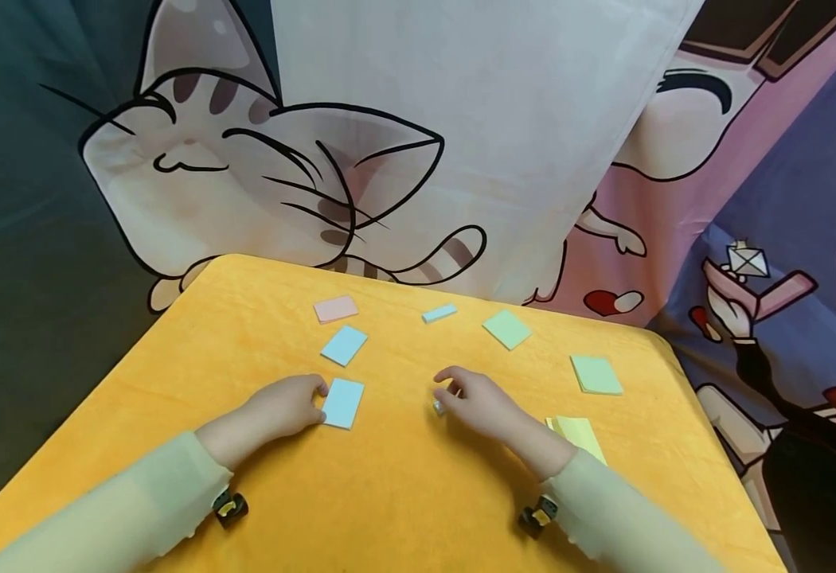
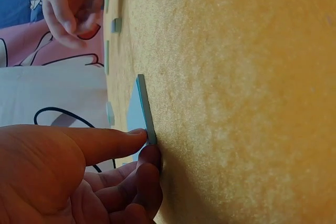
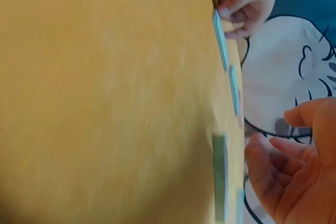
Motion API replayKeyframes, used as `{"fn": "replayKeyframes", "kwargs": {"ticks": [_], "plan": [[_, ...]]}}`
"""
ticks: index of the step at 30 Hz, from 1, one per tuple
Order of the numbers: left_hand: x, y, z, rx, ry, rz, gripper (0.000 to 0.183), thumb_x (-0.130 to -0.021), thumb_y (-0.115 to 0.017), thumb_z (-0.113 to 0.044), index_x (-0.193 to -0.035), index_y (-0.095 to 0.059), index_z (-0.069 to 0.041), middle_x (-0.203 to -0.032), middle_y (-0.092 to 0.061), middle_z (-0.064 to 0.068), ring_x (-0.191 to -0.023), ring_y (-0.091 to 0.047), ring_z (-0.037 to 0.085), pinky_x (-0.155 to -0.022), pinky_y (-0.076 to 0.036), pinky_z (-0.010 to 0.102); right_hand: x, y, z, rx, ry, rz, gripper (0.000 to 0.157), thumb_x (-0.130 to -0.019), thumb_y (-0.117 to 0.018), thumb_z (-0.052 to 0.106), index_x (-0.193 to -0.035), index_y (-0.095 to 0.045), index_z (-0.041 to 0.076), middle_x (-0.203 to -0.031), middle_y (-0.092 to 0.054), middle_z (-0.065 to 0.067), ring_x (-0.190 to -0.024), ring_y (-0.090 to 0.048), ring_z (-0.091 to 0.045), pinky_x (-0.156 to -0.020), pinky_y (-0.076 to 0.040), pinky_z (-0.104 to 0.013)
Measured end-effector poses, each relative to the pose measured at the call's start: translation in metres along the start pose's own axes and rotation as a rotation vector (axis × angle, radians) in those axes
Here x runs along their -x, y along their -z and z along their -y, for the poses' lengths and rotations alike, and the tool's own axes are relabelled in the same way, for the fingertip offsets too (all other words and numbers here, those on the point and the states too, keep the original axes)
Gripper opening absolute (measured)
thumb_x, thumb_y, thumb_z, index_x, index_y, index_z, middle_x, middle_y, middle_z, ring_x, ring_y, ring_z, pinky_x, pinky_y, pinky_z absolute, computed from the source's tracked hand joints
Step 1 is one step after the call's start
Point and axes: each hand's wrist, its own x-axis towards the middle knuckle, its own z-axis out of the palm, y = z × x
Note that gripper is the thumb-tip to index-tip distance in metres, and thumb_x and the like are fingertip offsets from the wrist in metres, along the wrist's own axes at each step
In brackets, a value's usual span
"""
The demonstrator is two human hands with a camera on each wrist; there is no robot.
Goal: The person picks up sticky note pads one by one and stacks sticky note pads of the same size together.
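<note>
My left hand point(image 1: 278, 410) pinches the left edge of a light blue sticky note pad point(image 1: 344, 403) with thumb and forefinger. In the left wrist view, the blue pad point(image 2: 139, 106) lies on the cloth, its long side edge in sight. To the right, my right hand point(image 1: 478, 402) hovers with loosely curved fingers, the thumb apart from them, holding nothing. Close below it lies a narrow sticky note pad point(image 1: 439, 408), mostly hidden by the hand from above; the right wrist view shows this pad's greenish side point(image 3: 219, 177).
Beyond the left hand lie another blue pad point(image 1: 344, 345) and a pink pad point(image 1: 335, 309). A narrow blue pad point(image 1: 439, 313) and a green pad point(image 1: 507, 329) are farther back. At right are another green pad point(image 1: 596, 375) and yellow notes point(image 1: 580, 436), on a yellow-covered table point(image 1: 389, 509).
</note>
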Motion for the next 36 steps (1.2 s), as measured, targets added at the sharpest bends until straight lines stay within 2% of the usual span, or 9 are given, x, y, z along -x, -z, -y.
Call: {"fn": "replayKeyframes", "kwargs": {"ticks": [3,6,13,24,36], "plan": [[0.001,0.001,-0.002,0.011,0.003,0.006,0.035,-0.086,-0.074,-0.018,-0.116,-0.063,-0.005,-0.120,-0.065,0.011,-0.103,-0.059,0.027,-0.092,-0.045,0.049,-0.010,-0.011,0.008,-0.075,0.010,0.053,0.031,-0.102,-0.057,0.029,-0.125,-0.060,0.008,-0.082,-0.068,-0.002,-0.065,-0.061,-0.020,-0.060,-0.049,-0.034],[0.001,0.001,-0.002,0.015,0.004,0.008,0.037,-0.087,-0.073,-0.017,-0.120,-0.063,-0.004,-0.123,-0.064,0.013,-0.109,-0.059,0.029,-0.094,-0.044,0.050,-0.019,-0.021,0.013,-0.148,-0.014,0.090,0.029,-0.102,-0.056,0.029,-0.122,-0.060,0.008,-0.082,-0.069,-0.005,-0.062,-0.063,-0.025,-0.057,-0.050,-0.034],[0.000,0.000,-0.001,0.006,-0.003,-0.002,0.041,-0.087,-0.073,-0.018,-0.124,-0.063,-0.002,-0.126,-0.064,0.014,-0.114,-0.058,0.032,-0.096,-0.044,0.050,-0.044,-0.045,0.032,-0.244,-0.115,0.138,0.023,-0.101,-0.057,0.028,-0.117,-0.059,0.010,-0.080,-0.069,-0.007,-0.056,-0.061,-0.022,-0.053,-0.050,-0.033],[-0.003,-0.002,-0.006,-0.001,-0.011,-0.005,0.042,-0.088,-0.073,-0.018,-0.124,-0.062,-0.002,-0.125,-0.064,0.014,-0.114,-0.059,0.032,-0.096,-0.044,0.050,-0.069,-0.068,0.055,-0.201,-0.155,0.117,0.015,-0.099,-0.060,0.028,-0.105,-0.060,0.014,-0.066,-0.065,-0.007,-0.051,-0.058,-0.019,-0.055,-0.049,-0.032],[-0.001,0.000,-0.008,-0.002,-0.021,0.000,0.042,-0.088,-0.073,-0.017,-0.125,-0.061,-0.001,-0.125,-0.064,0.014,-0.113,-0.060,0.031,-0.094,-0.046,0.050,-0.082,-0.074,0.063,-0.264,-0.188,0.137,0.013,-0.098,-0.063,0.019,-0.091,-0.066,0.009,-0.071,-0.067,-0.007,-0.055,-0.063,-0.019,-0.053,-0.053,-0.033]]}}
